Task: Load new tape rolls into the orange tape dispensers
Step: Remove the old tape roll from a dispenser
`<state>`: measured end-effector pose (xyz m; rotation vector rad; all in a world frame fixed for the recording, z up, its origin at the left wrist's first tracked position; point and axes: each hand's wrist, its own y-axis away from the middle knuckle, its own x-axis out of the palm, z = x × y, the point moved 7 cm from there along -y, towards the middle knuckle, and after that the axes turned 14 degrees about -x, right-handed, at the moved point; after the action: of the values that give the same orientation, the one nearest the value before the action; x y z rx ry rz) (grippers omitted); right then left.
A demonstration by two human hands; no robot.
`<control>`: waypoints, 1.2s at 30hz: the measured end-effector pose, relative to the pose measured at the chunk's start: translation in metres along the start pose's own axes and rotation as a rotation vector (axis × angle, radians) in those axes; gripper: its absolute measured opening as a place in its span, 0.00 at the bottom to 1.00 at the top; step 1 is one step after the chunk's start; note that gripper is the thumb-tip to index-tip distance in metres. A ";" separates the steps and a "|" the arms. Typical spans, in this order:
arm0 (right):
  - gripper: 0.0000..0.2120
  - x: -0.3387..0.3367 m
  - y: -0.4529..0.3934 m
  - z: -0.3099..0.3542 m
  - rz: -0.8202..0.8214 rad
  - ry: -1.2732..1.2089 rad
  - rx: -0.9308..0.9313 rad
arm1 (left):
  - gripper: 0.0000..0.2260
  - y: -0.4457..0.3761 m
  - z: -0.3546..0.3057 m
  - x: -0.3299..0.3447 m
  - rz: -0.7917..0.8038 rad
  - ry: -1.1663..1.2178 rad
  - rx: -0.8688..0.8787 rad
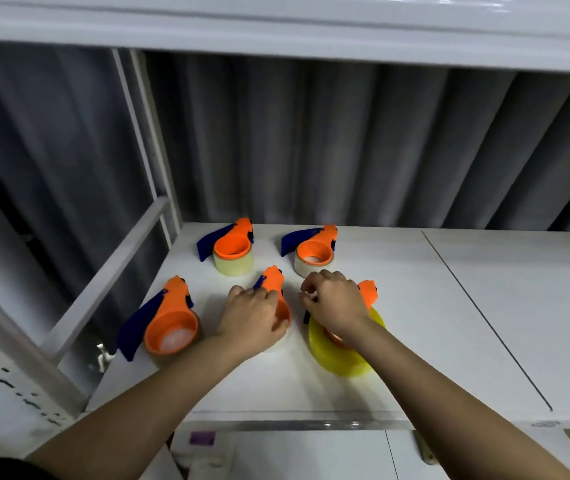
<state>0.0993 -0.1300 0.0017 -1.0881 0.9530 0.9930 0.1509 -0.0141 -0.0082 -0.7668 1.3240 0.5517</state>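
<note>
Head view: center dispenser (274, 285) gripped by left hand (252, 315); right hand (337, 306) fingers curled, nothing visibly pinched, above yellow roll (342, 355) at 4 o'clock. Roll seating judged underway; tape end threading needed next.

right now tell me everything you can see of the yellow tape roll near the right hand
The yellow tape roll is a thick, glossy, translucent ring lying flat on the white table, at the front right of the group. An orange dispenser sits in its core, with the orange hub showing inside. The right hand reaches over its far side with fingers curled; whether it grips anything is unclear.
</note>
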 end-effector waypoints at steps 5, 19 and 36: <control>0.17 0.025 -0.003 0.023 0.150 0.161 -0.050 | 0.19 0.011 -0.003 0.019 0.054 0.001 0.071; 0.18 0.025 -0.004 0.033 0.093 0.083 -0.063 | 0.16 0.007 -0.001 0.013 0.172 0.337 -0.036; 0.18 0.000 0.020 0.073 -0.423 -1.312 0.169 | 0.16 0.032 0.027 -0.030 0.363 1.977 -0.596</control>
<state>0.0888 -0.0561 0.0112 -0.2826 -0.2606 0.9756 0.1396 0.0290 0.0177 -1.7227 3.2232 0.3486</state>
